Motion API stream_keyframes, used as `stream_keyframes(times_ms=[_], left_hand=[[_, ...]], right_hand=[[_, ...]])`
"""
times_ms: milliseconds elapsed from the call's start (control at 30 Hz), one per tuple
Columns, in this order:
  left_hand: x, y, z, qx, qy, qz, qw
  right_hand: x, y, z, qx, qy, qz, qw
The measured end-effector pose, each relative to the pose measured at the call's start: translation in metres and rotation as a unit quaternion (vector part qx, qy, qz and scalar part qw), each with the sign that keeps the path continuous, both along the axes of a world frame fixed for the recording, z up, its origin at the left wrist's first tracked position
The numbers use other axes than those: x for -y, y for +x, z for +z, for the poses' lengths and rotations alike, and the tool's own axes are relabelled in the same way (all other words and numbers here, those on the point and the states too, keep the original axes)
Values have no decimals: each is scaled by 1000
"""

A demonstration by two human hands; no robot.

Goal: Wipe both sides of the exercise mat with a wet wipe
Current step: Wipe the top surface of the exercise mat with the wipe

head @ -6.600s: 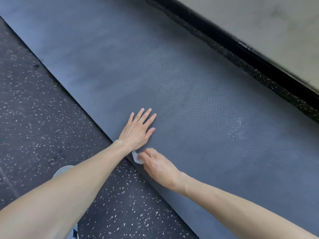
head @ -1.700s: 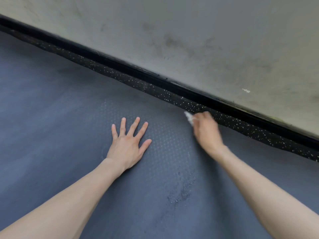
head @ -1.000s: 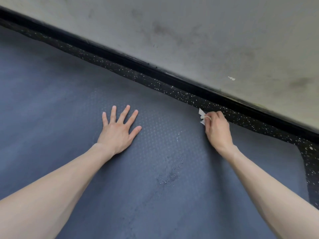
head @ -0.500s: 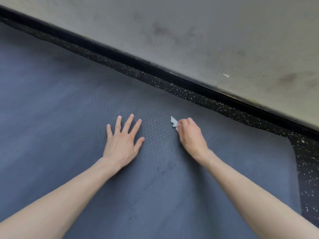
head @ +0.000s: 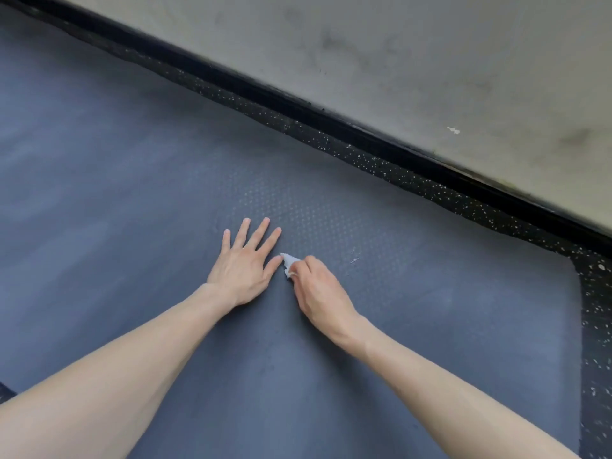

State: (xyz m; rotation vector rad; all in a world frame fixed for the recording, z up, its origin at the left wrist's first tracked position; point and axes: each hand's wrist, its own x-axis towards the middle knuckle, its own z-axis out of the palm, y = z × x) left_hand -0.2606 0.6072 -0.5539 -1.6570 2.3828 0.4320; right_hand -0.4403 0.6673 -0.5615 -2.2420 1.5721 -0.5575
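**Q:** Where is the mat?

**A:** A blue-grey exercise mat [head: 132, 193] lies flat on black speckled floor [head: 594, 326]. Its far edge runs along a dark baseboard [head: 331, 119] under a grey wall [head: 430, 61].

**Q:** And the hands?

**A:** The left hand [head: 243, 265] rests palm down on the mat, fingers straight and spread. Just beside its thumb, the right hand [head: 319, 296] has its fingers curled, pinching a small crumpled white wet wipe [head: 289, 261] against the mat's dotted texture.

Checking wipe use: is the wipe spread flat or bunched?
Bunched: only a small crumpled tip of the wipe pokes out of the curled right hand.
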Motion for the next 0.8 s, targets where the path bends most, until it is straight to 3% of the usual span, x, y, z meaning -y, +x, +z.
stream_keyframes(times_ms=[100, 333, 500, 633, 733, 800], left_hand=[[-15, 19, 4, 23, 13, 30, 999], [-20, 25, -1, 43, 6, 11, 999], [-15, 26, 9, 42, 27, -1, 999], [-18, 26, 5, 44, 8, -12, 999], [-16, 29, 6, 35, 24, -7, 999], [-15, 31, 5, 36, 19, -9, 999]], right_hand=[[16, -27, -1, -19, -11, -23, 999], [54, -149, 20, -74, 23, -301, 950], [35, -63, 20, -34, 26, -249, 968], [-7, 24, 11, -22, 46, -89, 995], [-9, 35, 10, -58, 42, -2, 997], [2, 14, 12, -100, 31, -2, 995]])
